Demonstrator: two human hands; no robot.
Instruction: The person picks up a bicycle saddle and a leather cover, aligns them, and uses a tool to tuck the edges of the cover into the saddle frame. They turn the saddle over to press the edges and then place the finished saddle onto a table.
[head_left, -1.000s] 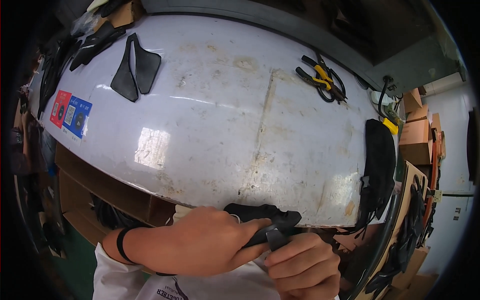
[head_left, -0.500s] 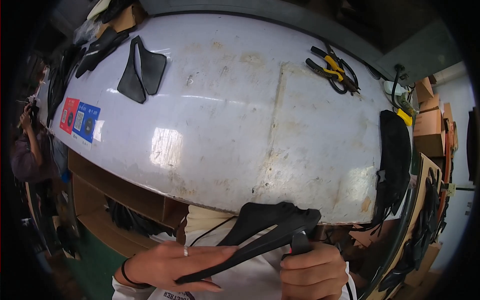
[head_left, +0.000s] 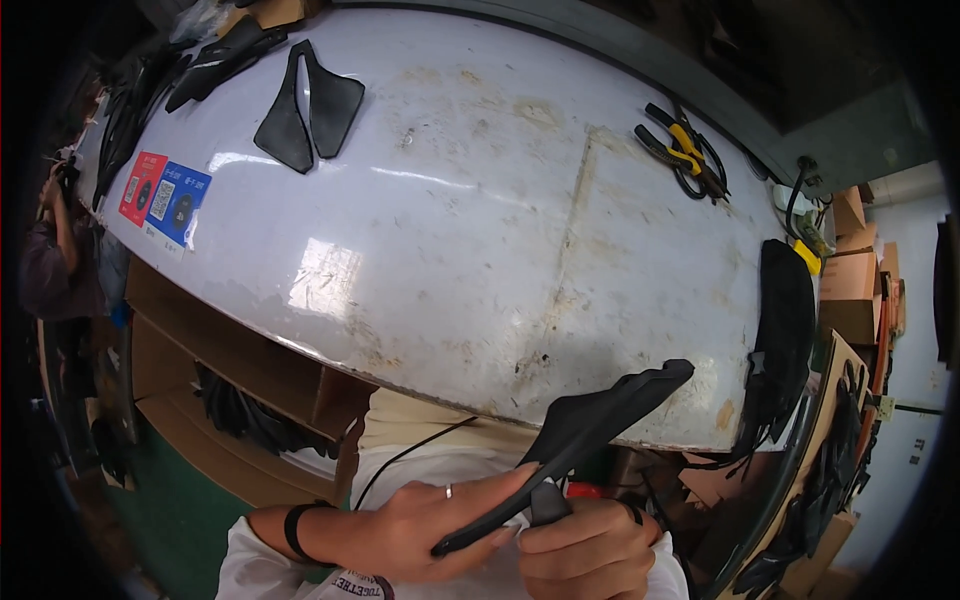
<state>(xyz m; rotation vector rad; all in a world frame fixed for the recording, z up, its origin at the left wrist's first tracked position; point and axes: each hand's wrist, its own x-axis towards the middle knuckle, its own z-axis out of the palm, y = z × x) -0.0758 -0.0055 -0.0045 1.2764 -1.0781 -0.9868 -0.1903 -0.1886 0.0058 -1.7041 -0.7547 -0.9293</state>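
My left hand (head_left: 425, 520), wearing a ring and a dark wristband, is closed on the narrow end of a black molded part (head_left: 600, 415) shaped like a split bicycle saddle. That part tilts up and to the right, its wide end above the table's near edge. Close beside it, my right hand (head_left: 590, 555) is in a fist around a dark grey tool (head_left: 547, 502); a bit of red shows next to it. The tool's kind is unclear, and whether it touches the part is hard to see. A similar two-lobed black part (head_left: 335, 110) lies on the table.
The white table (head_left: 450, 250) has yellow-handled pliers (head_left: 688, 155) at the far right and a black pouch (head_left: 783, 310) along its right edge. More black parts (head_left: 225, 60) lie far left. Cardboard boxes (head_left: 850, 285) stand right; a person (head_left: 60, 260) is at left.
The saddle-shaped part has swung up and to the right and shows more edge-on. My right hand with the tool has moved left, nearer my left hand. The view has shifted slightly.
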